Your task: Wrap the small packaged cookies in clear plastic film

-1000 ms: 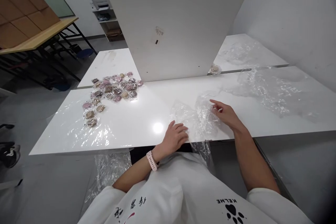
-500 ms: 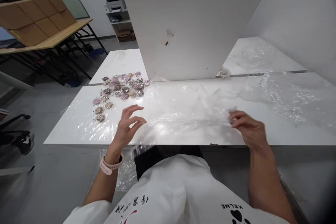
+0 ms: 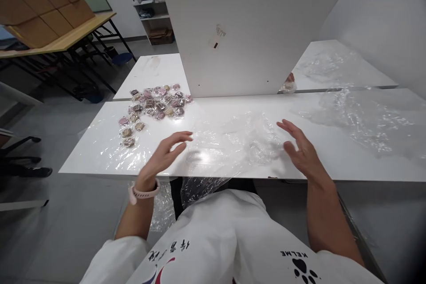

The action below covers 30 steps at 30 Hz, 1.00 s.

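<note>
A clear plastic sheet or bag, crumpled at its right part, lies on the white table between my hands, and one end hangs over the front edge toward my lap. At its left end my left hand hovers with thumb and fingers apart, holding nothing. By the crumpled right end is my right hand, also with fingers spread and nothing in it. Whether either hand touches the film I cannot tell. Several small, clear-wrapped round pieces, pink, brown and tan, are scattered on the table beyond my left hand.
A large white upright panel stands at the table's back. More crumpled clear film covers the right side. One wrapped piece lies by the panel's right edge. Cardboard boxes sit on a wooden table at far left.
My right hand has let go of the plastic and opened its fingers. The film, stretched between my hands before, now lies lower and crumpled. My view has shifted slightly.
</note>
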Tool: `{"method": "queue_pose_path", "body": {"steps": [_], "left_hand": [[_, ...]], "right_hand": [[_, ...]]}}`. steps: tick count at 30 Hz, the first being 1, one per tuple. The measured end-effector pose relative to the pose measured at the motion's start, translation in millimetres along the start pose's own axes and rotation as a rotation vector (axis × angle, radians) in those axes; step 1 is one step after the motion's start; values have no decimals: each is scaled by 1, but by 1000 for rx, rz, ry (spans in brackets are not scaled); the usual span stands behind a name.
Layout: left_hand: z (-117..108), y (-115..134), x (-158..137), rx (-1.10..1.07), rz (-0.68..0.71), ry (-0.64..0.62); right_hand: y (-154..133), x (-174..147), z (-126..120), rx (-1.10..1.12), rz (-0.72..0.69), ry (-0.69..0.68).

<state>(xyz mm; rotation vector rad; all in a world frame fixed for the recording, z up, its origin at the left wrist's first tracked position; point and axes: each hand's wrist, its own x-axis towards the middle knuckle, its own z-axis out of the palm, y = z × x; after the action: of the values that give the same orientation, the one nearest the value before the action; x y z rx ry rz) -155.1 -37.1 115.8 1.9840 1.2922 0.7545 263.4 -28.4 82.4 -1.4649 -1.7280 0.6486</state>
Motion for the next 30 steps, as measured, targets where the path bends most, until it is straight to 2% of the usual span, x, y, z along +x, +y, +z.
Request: {"method": "queue_pose_path", "body": {"steps": [2,5,7,10,11,12,14,16,18,19,21,23,25,27,28,30], "left_hand": [[32,0,23,5,21,-78],[78,-20,56,281,-43,-187],[93,-41,73,453,-113,-229],[96,-67,87,562,-139,-223],[94,-73,89,567,-128,-220],[92,-77,89,565,-118,-221],[91,-80,89,559,-104,-225],[92,-79,89,552,-102,-220],[94,-75,92,533,-108,-218],[94,-73,94,514,-108,-222],[90,-70,100,447,-99,-230],[78,-71,109,371,-102,-145],[59,-77,117,376,-187,91],[36,-89,125,477,-348,341],[26,-96,128,534,-437,403],[12,-110,133,607,-567,389]], "right_hand": [[-8,9,8,-73,0,-140],[-8,10,11,-75,47,-334],[4,-1,-1,-19,88,-520],[41,-32,-40,-3,181,-742],[56,-43,-55,-30,213,-735],[70,-52,-69,-84,236,-667],[86,-63,-89,-257,256,-396],[80,-57,-89,-398,259,-120],[55,-36,-65,-392,238,2],[40,-21,-45,-314,204,-17],[14,13,4,-214,85,-174],[3,45,54,-265,-30,-344],[10,69,94,-413,-51,-389],[27,86,118,-555,-61,-351],[36,92,124,-600,-70,-327],[52,101,127,-638,-89,-305]]}}
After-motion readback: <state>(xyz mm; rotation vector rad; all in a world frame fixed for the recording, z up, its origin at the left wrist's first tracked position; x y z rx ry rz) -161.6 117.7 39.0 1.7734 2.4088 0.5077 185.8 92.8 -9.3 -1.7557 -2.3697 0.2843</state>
